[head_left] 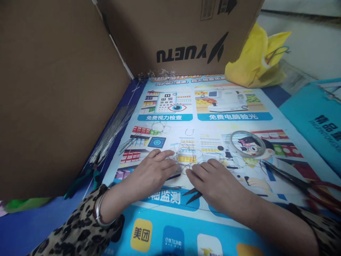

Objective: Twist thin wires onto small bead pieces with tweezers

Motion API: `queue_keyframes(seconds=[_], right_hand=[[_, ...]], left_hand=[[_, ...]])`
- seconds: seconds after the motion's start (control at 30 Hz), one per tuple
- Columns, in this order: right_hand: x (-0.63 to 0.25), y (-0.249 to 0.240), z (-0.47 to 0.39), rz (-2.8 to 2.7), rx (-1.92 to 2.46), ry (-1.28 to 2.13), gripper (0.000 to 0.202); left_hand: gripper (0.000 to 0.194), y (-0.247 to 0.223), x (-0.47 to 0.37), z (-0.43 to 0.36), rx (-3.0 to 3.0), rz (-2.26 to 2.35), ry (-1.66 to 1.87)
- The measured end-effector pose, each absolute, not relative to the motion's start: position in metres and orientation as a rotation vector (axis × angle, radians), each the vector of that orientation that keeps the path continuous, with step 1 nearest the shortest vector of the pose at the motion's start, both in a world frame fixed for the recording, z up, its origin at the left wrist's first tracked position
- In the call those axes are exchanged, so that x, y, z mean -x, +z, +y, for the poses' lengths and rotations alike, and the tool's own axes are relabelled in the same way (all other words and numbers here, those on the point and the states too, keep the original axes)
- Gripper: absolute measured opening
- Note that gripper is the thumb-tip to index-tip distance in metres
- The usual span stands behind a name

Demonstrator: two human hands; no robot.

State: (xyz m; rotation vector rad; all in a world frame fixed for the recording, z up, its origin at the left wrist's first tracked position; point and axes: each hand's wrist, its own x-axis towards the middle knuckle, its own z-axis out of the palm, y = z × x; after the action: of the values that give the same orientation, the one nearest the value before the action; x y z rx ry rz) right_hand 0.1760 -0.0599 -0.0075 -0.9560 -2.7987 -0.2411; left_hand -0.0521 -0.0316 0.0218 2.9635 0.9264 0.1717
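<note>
Thin looped wire (185,153) lies on the printed poster sheet between my two hands. My left hand (154,170) rests at its left side, fingers bent and close together, with the fingertips at the wire. On the right side my right hand (210,177) has curled fingers touching the lower right of the loops; what its fingertips hold is too small to make out. Dark pointed plier jaws (194,195) stick out to the left from under my right hand, the handles hidden. More wire loops (160,127) lie farther back on the sheet.
Cardboard panels (197,32) stand at the left and back. A wire bundle (112,131) and green-handled pliers (92,172) lie left. On the right are a tape roll (247,144), red-handled scissors (303,183), a yellow bag (253,67) and a blue package (317,117). Wire pieces (162,74) sit at the back.
</note>
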Motion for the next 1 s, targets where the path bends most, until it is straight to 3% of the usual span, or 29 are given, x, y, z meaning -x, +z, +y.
queue_keyframes(seconds=[1.0], right_hand=[[-0.177,-0.010,-0.060,-2.821,0.959,-0.249,0.032]], left_hand=[[0.022,0.009,0.049,-0.022,-2.914,0.877,0.175]])
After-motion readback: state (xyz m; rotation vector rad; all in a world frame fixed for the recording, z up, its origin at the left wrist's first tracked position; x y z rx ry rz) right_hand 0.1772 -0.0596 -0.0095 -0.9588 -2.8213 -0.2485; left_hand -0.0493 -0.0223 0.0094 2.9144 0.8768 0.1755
